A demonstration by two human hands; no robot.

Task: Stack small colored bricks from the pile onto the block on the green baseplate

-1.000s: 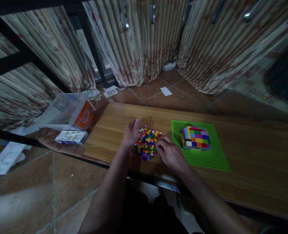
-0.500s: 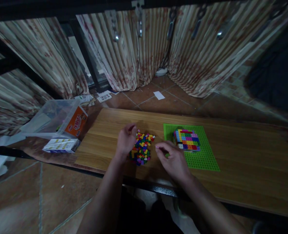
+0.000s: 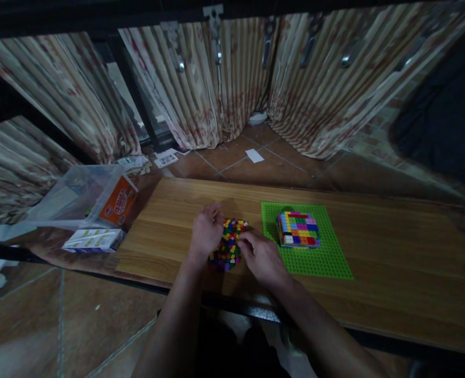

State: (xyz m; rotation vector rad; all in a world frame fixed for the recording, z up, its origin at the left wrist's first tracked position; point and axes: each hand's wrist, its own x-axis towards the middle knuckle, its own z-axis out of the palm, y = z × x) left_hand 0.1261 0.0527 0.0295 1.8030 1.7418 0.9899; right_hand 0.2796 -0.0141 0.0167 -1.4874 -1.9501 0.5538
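Observation:
A pile of small multicoloured toy bricks (image 3: 231,242) lies on the wooden table between my hands. My left hand (image 3: 205,233) is at the pile's left edge, its fingers curled in toward the thumb; whatever they hold, if anything, is hidden. Over the right side of the pile, my right hand (image 3: 264,258) has thumb and forefinger pinched together at the bricks. What is between those fingertips is too small to make out. Right of my hands, a block built of coloured bricks (image 3: 298,230) stands on a green studded baseplate (image 3: 327,261).
An open clear plastic bin (image 3: 75,197) with an orange label stands beyond the table's left end, a white and purple box (image 3: 94,240) in front of it. Striped curtains (image 3: 240,79) hang behind. A white card (image 3: 254,155) lies on the tiled floor.
My right hand has moved left, from beside the baseplate to the pile. The small pink piece at its fingertips no longer shows. My left hand has stayed by the pile, its fingers shifting slightly.

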